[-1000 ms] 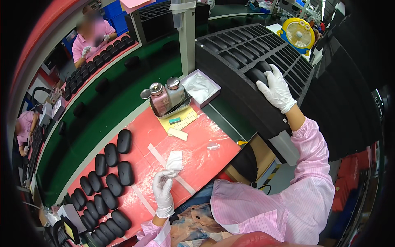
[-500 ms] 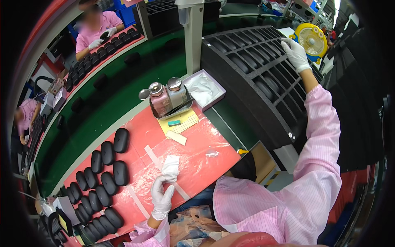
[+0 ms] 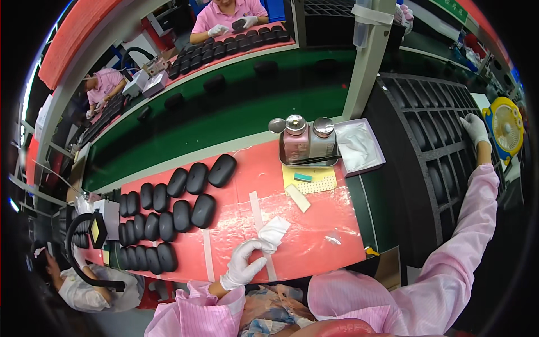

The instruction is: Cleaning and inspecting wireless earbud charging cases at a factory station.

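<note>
My left hand (image 3: 245,265), in a white glove, pinches a crumpled white cloth (image 3: 274,232) just above the red-covered table (image 3: 241,185). Far to the right, my gloved right hand (image 3: 476,130) reaches over the outer edge of a black foam tray (image 3: 412,151) divided into slots. Its fingers are slightly bent and apart, and I see nothing in them. Several black rounded cases (image 3: 203,211) stand in three rows on the left of the table. More dark cases (image 3: 437,181) sit in the tray's slots.
Two pump bottles (image 3: 309,141) stand in a metal tray beside a box of white cloths (image 3: 359,147). A yellow pad (image 3: 323,184) lies in front. A yellow fan (image 3: 505,128) is beside the foam tray. Across the green conveyor (image 3: 247,104), a co-worker (image 3: 230,19) handles a case.
The view has turned leftward, so the table and tray appear farther right. My right hand stays at the tray's outer edge near the fan; my left still holds the cloth.
</note>
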The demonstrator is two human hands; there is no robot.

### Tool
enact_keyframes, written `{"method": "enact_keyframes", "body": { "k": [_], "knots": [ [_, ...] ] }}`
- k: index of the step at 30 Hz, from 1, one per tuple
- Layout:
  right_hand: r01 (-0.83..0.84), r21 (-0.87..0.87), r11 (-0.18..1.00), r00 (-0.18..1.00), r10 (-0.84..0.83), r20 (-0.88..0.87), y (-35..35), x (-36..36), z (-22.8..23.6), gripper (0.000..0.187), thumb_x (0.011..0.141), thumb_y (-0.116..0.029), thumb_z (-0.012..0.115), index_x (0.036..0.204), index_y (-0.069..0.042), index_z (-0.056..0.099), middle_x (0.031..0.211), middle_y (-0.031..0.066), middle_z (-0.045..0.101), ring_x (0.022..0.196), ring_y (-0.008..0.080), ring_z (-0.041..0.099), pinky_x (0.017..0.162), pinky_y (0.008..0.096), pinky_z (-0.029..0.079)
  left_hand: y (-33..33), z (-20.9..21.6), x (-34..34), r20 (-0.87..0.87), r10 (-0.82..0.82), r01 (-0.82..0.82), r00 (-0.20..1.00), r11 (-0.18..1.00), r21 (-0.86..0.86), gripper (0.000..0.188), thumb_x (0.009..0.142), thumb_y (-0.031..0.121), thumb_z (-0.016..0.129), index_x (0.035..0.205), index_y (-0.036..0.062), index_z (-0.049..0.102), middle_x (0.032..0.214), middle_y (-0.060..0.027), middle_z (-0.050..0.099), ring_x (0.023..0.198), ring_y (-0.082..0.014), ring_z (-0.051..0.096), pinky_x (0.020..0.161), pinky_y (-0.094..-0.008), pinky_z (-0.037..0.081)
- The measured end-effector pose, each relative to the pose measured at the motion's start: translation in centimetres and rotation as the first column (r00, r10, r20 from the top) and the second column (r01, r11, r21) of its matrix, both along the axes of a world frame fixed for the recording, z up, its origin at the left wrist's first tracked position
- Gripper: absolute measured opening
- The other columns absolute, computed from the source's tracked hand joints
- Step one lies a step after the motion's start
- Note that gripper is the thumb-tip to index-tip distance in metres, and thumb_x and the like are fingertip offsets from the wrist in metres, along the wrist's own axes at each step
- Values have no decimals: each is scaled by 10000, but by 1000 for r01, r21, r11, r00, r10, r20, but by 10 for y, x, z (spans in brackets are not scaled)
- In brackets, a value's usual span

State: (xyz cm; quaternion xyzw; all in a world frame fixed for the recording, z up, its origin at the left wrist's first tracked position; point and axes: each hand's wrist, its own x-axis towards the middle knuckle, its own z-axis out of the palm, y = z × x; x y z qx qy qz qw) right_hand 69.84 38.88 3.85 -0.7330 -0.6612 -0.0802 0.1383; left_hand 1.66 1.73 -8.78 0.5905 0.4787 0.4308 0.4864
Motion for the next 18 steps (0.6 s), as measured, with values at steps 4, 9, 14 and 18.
{"method": "enact_keyframes", "body": {
  "k": [4,9,14,18],
  "knots": [
    [64,-33,997,998,-64,-20,6,-6,-1,296,844,-296,669,940,-22,612,901,179,666,892,356,639,783,407,480,3,-3,4,47,2,-3,999,1000,11,290,867,180,642,1044,-45,596,1031,-145,634,994,-228,606,925,-350,461],
    [-86,171,982,990,104,-99,-18,-25,4,331,850,-295,625,1044,-27,605,998,210,662,973,329,642,851,388,472,2,-1,6,112,46,-44,993,999,-17,358,863,237,668,1061,-52,590,1050,-144,630,1012,-228,598,938,-359,451],
    [40,34,999,992,-36,-118,-26,-19,23,410,865,-319,598,1167,-46,548,1073,237,647,1027,360,628,885,402,461,1,-3,5,139,38,-34,990,999,-30,369,859,242,673,1065,-54,590,1057,-146,629,1013,-227,596,936,-359,450],
    [153,46,987,988,-154,18,-20,-24,11,436,908,-368,580,1231,-83,510,1130,231,625,1054,372,609,919,389,450,0,0,4,112,22,-19,993,999,-33,368,862,246,673,1064,-51,595,1055,-147,630,1005,-227,600,929,-355,453]
  ]
}}
